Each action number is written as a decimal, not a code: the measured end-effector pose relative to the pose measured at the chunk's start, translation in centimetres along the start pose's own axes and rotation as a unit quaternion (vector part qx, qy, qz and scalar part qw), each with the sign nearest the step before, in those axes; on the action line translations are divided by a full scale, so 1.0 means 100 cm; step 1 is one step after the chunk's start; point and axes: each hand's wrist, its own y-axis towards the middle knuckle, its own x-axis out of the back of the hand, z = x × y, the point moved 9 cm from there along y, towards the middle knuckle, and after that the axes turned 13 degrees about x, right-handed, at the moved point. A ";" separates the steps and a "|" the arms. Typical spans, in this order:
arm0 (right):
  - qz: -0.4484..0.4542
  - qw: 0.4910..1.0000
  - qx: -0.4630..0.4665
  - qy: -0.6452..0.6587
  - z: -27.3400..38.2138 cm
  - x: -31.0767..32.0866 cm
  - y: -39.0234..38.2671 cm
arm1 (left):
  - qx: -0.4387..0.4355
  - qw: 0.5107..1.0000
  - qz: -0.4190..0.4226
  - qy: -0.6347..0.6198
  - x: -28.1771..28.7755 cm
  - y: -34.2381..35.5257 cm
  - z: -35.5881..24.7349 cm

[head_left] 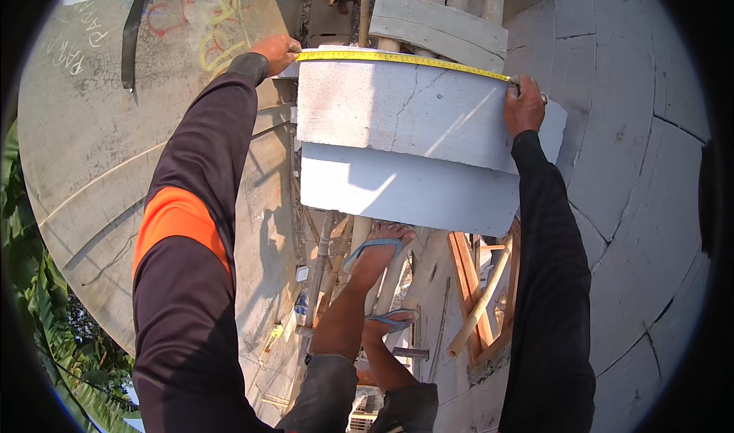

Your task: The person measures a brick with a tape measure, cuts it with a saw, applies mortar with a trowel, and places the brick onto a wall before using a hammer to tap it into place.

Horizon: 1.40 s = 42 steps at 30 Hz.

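A yellow measuring tape [397, 55] is stretched along the far edge of a pale lightweight concrete block [344, 100]. My left hand [277, 53] pinches the tape at the block's left end. Near its right end, my right hand [524, 106] is closed on the tape, with the fingers resting at the block's edge. A thin crack runs across the middle of this block. Beneath it, a second pale block [428, 196] juts out toward me, partly covered by the upper one.
A plastered wall [99, 127] with scrawled marks rises on the left, a block wall [619, 127] on the right. Beyond the blocks, a wooden plank [436, 24] crosses bamboo poles. Below are my sandalled feet [375, 261], more poles and a reddish wooden frame [468, 288].
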 end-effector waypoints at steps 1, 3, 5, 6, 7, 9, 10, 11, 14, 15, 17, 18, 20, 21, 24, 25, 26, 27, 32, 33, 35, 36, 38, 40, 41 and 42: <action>0.010 0.999 -0.028 -0.031 -0.026 0.026 -0.012 | -0.037 0.999 -0.001 -0.017 -0.015 0.022 -0.033; -0.045 0.996 0.002 -0.078 -0.019 0.034 -0.008 | -0.016 1.000 -0.005 -0.018 -0.021 0.033 -0.021; -0.044 0.997 0.000 -0.068 -0.018 0.033 -0.005 | -0.062 0.997 0.004 -0.046 -0.025 0.036 -0.020; -0.045 0.997 0.003 -0.060 -0.015 0.032 -0.007 | -0.057 0.997 0.001 -0.052 -0.028 0.037 -0.016; -0.041 0.998 0.001 -0.051 -0.013 0.031 -0.010 | -0.052 0.998 -0.002 -0.047 -0.031 0.038 -0.015; -0.046 0.998 0.002 -0.041 -0.009 0.033 -0.019 | -0.030 0.999 -0.005 -0.026 -0.035 0.039 -0.010; -0.040 0.998 -0.007 -0.039 -0.009 0.033 -0.026 | -0.043 0.998 -0.003 -0.034 -0.038 0.035 -0.012; -0.045 0.998 -0.001 -0.031 -0.007 0.034 -0.028 | -0.045 0.999 -0.002 -0.029 -0.038 0.033 -0.012; -0.041 0.999 -0.003 -0.015 -0.005 0.034 -0.041 | -0.039 0.999 0.014 -0.033 -0.045 0.021 -0.010; -0.038 0.999 -0.002 -0.009 -0.004 0.034 -0.048 | -0.041 0.999 0.023 -0.022 -0.051 0.016 -0.012; -0.025 1.000 -0.011 -0.004 0.000 0.034 -0.066 | -0.043 0.997 0.056 -0.027 -0.063 0.004 -0.013; -0.032 0.999 -0.007 0.007 0.004 0.036 -0.078 | -0.041 0.998 0.052 -0.005 -0.069 -0.004 -0.012; -0.025 0.999 -0.023 0.020 0.010 0.040 -0.106 | -0.037 0.997 0.069 -0.003 -0.087 -0.022 -0.011; -0.025 0.999 -0.024 0.023 0.014 0.040 -0.119 | -0.037 0.997 0.072 0.012 -0.096 -0.031 -0.009; 0.005 0.998 -0.043 0.039 0.022 0.041 -0.166 | -0.057 0.994 0.095 0.006 -0.131 -0.066 -0.006; 0.040 0.996 -0.055 0.051 0.024 0.037 -0.182 | -0.061 0.992 0.109 -0.002 -0.145 -0.083 -0.005; 0.071 0.994 -0.066 0.058 0.027 0.037 -0.200 | -0.048 0.991 0.128 -0.007 -0.160 -0.100 -0.003; 0.101 0.991 -0.066 0.066 0.033 0.038 -0.221 | -0.042 0.987 0.153 0.005 -0.176 -0.119 -0.001; 0.181 0.954 -0.198 0.132 0.056 0.087 -0.336 | -0.048 0.931 0.363 0.012 -0.212 -0.255 0.002; 0.174 0.954 -0.185 0.159 0.069 0.103 -0.349 | 0.004 0.891 0.453 -0.023 -0.215 -0.289 0.004; 0.186 0.942 -0.198 0.198 0.096 0.132 -0.371 | -0.030 0.822 0.551 -0.139 -0.193 -0.357 -0.024; 0.169 0.943 -0.175 0.227 0.115 0.150 -0.374 | -0.056 0.824 0.541 -0.158 -0.178 -0.381 -0.038; 0.130 0.952 -0.121 0.251 0.162 0.191 -0.374 | -0.044 0.816 0.549 -0.177 -0.155 -0.431 -0.065; 0.181 0.938 -0.093 0.281 0.208 0.211 -0.371 | -0.067 0.824 0.526 -0.199 -0.131 -0.462 -0.100; 0.169 0.939 -0.061 0.293 0.231 0.229 -0.367 | -0.080 0.825 0.514 -0.221 -0.119 -0.476 -0.118; 0.162 0.936 -0.034 0.311 0.258 0.253 -0.364 | -0.075 0.820 0.506 -0.255 -0.100 -0.496 -0.133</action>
